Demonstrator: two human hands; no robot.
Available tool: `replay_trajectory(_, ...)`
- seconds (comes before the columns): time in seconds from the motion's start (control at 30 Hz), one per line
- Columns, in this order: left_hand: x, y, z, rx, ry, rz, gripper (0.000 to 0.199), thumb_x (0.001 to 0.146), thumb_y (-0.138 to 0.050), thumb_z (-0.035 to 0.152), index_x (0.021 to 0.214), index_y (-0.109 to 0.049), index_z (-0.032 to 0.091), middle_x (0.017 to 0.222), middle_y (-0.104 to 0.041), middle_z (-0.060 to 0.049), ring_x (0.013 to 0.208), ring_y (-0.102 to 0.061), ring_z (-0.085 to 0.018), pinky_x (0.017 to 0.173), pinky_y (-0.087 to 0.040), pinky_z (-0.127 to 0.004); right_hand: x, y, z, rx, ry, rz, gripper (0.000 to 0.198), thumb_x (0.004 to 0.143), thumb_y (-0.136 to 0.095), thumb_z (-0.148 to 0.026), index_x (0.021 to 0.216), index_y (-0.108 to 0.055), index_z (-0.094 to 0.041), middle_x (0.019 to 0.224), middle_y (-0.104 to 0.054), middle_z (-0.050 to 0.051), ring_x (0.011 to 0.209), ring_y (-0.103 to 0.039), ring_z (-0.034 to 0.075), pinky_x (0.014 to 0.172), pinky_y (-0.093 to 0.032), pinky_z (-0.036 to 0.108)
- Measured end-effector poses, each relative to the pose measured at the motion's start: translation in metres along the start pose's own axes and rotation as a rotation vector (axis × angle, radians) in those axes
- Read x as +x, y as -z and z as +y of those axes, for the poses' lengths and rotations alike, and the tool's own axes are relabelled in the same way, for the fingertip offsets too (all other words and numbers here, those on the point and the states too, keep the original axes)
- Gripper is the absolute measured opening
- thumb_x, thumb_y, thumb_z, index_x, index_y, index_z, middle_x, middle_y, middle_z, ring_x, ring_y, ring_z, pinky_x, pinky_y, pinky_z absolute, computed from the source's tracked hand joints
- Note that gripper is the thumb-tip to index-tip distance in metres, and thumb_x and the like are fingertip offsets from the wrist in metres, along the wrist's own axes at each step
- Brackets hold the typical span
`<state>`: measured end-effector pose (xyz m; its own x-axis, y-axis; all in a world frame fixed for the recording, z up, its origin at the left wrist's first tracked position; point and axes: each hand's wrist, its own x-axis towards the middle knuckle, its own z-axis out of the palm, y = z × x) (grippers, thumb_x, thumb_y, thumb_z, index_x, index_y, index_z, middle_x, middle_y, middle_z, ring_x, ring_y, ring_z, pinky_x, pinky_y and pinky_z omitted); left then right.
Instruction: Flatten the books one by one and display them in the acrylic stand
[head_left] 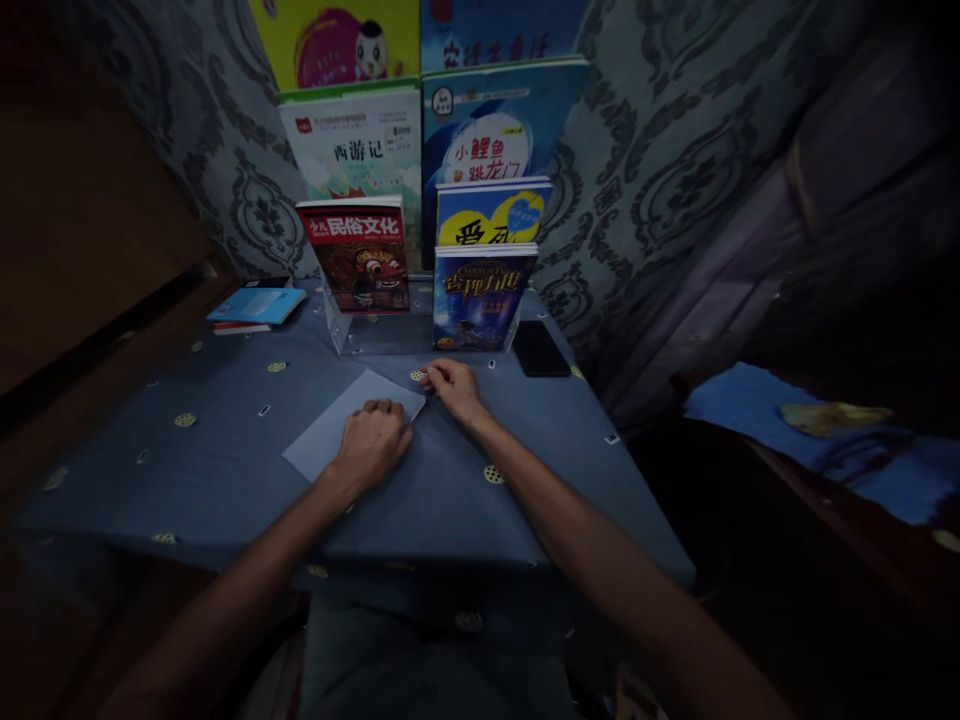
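Observation:
A pale sheet of paper [319,440], perhaps folded, lies at a slant on the blue patterned tablecloth. My left hand [373,440] presses down on its right part with curled fingers, covering some of it. Just beyond the paper's right corner is my right hand [454,388], its thumb and fingers drawn together in a pinch. Whatever may be between those fingertips is too small and dark to make out.
Behind my hands a clear stepped rack [382,335] displays several books, a dark blue one [484,300] and a red-topped one [360,255] in front. A black phone [541,349] lies to its right. Thin books [259,305] are stacked at the left. The table [525,540] has a near edge.

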<state>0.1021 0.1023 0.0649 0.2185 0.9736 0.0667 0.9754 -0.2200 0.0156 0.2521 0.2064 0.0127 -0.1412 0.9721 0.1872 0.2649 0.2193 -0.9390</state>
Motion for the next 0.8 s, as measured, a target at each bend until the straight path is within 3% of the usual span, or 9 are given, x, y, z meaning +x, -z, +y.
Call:
replay_trajectory(0.33, 0.000, 0.005, 0.002, 0.024, -0.014, -0.007, 0.028, 0.097, -0.045, 0.029, 0.097, -0.069, 0.015, 0.097, -0.073, -0.017, 0.095, -0.070, -0.029, 0.078, -0.050, -0.035, -0.004, 0.002, -0.012, -0.014, 0.074, 0.012, 0.021, 0.092, -0.051, -0.027, 0.083, -0.068, -0.020, 0.074, -0.074, 0.002, 0.069, -0.071, 0.017, 0.067, -0.054, 0.026)
replay_trajectory(0.53, -0.001, 0.005, 0.000, -0.007, -0.041, -0.005, 0.024, 0.096, -0.049, 0.030, 0.097, -0.068, 0.016, 0.104, -0.072, -0.016, 0.100, -0.067, -0.029, 0.080, -0.051, -0.036, -0.010, -0.001, -0.015, -0.156, 0.094, -0.175, 0.023, 0.092, -0.051, -0.021, 0.073, -0.064, -0.020, 0.059, -0.066, -0.003, 0.052, -0.062, 0.013, 0.057, -0.047, 0.023)
replay_trajectory(0.7, -0.009, 0.011, -0.028, -0.049, -0.041, -0.042, 0.024, 0.098, -0.046, 0.026, 0.100, -0.069, 0.019, 0.106, -0.073, -0.014, 0.103, -0.067, -0.030, 0.083, -0.051, -0.038, -0.016, 0.001, -0.018, -0.245, 0.124, -0.193, 0.025, 0.092, -0.052, -0.018, 0.071, -0.064, -0.021, 0.061, -0.067, -0.002, 0.058, -0.064, 0.015, 0.064, -0.047, 0.024)
replay_trajectory(0.8, -0.019, 0.008, -0.057, -0.066, 0.049, 0.020, 0.028, 0.098, -0.046, 0.026, 0.113, -0.068, 0.022, 0.126, -0.068, -0.013, 0.113, -0.065, -0.031, 0.088, -0.052, -0.039, -0.016, 0.002, -0.019, -0.292, 0.141, -0.174, 0.023, 0.092, -0.052, -0.020, 0.074, -0.068, -0.021, 0.066, -0.070, 0.001, 0.066, -0.067, 0.017, 0.071, -0.049, 0.027)
